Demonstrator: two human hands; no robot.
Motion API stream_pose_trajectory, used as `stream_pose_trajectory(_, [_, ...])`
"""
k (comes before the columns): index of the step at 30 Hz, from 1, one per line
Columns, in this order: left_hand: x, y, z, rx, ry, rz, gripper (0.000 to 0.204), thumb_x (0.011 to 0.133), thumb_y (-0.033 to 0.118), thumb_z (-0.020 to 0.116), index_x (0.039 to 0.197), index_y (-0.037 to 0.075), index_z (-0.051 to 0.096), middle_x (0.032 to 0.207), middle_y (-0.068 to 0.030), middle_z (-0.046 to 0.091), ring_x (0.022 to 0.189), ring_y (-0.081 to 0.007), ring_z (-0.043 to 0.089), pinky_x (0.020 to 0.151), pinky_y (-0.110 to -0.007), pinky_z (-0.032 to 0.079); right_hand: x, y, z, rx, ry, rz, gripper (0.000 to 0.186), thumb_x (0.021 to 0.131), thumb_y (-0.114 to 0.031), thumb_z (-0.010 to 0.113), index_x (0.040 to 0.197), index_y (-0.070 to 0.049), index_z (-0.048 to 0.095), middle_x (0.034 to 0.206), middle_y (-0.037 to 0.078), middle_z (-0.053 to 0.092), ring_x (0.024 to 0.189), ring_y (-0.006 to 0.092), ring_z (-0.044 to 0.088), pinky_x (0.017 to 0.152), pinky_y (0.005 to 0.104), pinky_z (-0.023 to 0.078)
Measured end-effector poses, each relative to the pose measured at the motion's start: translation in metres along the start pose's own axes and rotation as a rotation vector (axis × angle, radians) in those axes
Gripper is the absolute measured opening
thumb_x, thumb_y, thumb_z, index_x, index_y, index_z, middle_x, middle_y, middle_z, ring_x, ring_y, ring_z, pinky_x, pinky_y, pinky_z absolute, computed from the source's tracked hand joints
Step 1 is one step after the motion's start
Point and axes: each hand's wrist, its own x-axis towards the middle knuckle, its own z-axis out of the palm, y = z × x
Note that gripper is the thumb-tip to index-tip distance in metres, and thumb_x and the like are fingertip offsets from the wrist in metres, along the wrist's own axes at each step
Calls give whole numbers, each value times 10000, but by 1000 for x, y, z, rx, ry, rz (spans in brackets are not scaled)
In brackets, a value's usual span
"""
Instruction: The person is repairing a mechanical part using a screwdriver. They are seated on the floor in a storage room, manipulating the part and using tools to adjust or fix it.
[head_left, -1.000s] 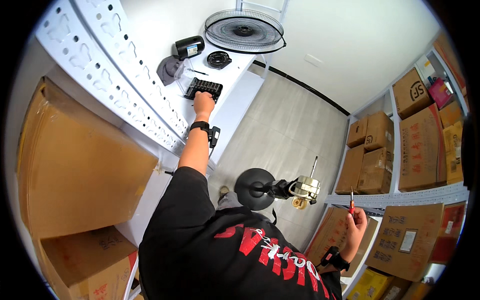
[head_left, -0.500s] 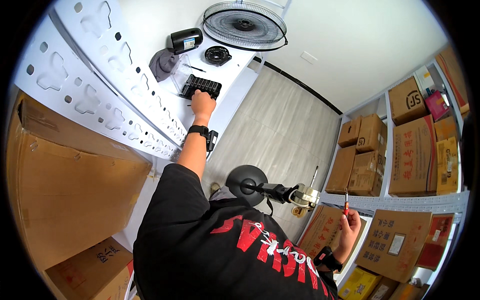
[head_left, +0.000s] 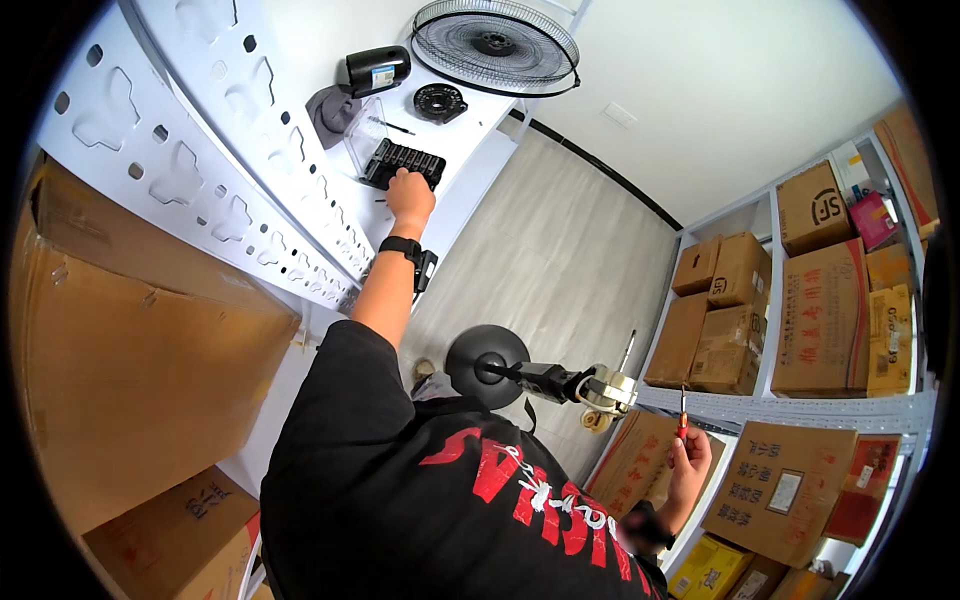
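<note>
In the right hand point(head_left: 690, 464), curled fingers point(head_left: 697, 446) grip a red-handled screwdriver point(head_left: 682, 422).

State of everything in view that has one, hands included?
Left hand: fingers curled at the black slotted tray, hold unclear
Right hand: closed on the red-handled screwdriver
Red-handled screwdriver: held, tip away from the palm
Black slotted tray: slots uncovered
Fan motor: uncovered, shaft bare
Fan base: on floor
Fan grille: off the motor, lying on the white shelf
Black cylindrical cover: on its side
</note>
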Motion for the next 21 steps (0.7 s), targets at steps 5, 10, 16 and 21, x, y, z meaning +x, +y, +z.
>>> stream_pose_trajectory(5, [-7, 4, -1, 44, 5, -19, 91, 823, 85, 656, 828, 40, 735, 1116, -128, 613, 1029, -337, 609, 828, -453, 545, -4, -3, 6, 4, -24, 3, 82, 946, -49, 649, 996, -22, 590, 773, -48, 559, 643, 16, 474, 567, 176, 364])
stream_pose_trajectory(10, [-12, 5, 0, 60, -27, -20, 108, 829, 103, 658, 859, 45, 743, 1130, -120, 615, 1043, -335, 608, 848, -453, 539, -9, -4, 11, 1, 0, 41, 77, 943, -37, 643, 1003, -19, 598, 759, -63, 518, 636, 11, 446, 560, 179, 349])
stream_pose_trajectory(16, [3, 2, 0, 88, -99, -55, 155, 856, 131, 641, 934, 49, 746, 1189, -116, 616, 1086, -334, 608, 882, -463, 531, -12, 12, 9, 46, 13, 49, 95, 930, -11, 641, 1017, -18, 603, 799, -65, 519, 657, 9, 440, 564, 177, 326])
stream_pose_trajectory(21, [8, 13, -11, 123, -185, -71, 216, 886, 162, 618, 1018, 43, 740, 1231, -145, 613, 1117, -346, 607, 911, -458, 524, -13, 20, 7, 71, 15, 45, 110, 924, -9, 649, 1026, -17, 606, 823, -63, 531, 680, 14, 456, 581, 177, 339])
